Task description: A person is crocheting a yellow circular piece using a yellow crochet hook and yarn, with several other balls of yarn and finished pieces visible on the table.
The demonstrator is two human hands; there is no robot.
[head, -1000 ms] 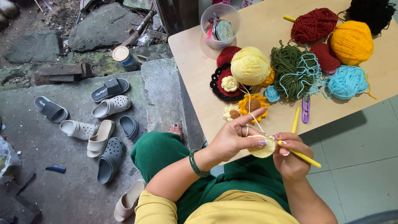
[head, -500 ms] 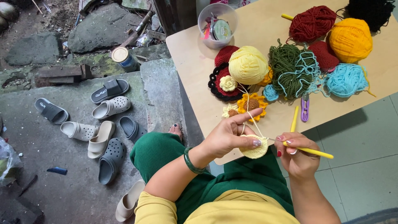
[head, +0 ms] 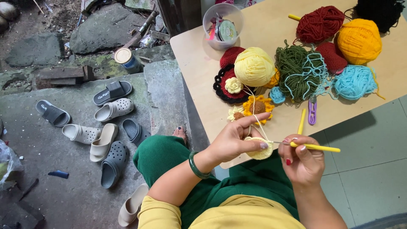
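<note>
1. Crochet disc (head: pixel 259 152): pale yellow, round, at the near edge of the table (head: pixel 199 63), pinched between thumb and fingers of the left hand (head: pixel 235 140); index finger stretched out above it, carrying the strand.
2. Hook (head: pixel 314 147): yellow handle, gripped closed in the right hand (head: pixel 302 163); metal tip touching the disc's right rim.
3. Strand (head: pixel 254 110): pale yellow, running from the disc up to the yellow ball (head: pixel 254 66).
4. Sunflower (head: pixel 257 107): orange with a brown centre, just beyond the disc; a small cream flower (head: pixel 235 113) to its left.
5. Spare hook (head: pixel 301 121) and purple clip (head: pixel 312 111): beyond the disc, to its right.
6. Green yarn (head: pixel 296 70), blue yarn (head: pixel 354 82), dark red ball (head: pixel 320 23), orange ball (head: pixel 359 40): farther beyond the disc, rightward.
7. Clear tub (head: pixel 222 25): far side of the table, beyond the disc.
8. Sandals (head: pixel 101 127): on the stone ground, well left of the disc.
</note>
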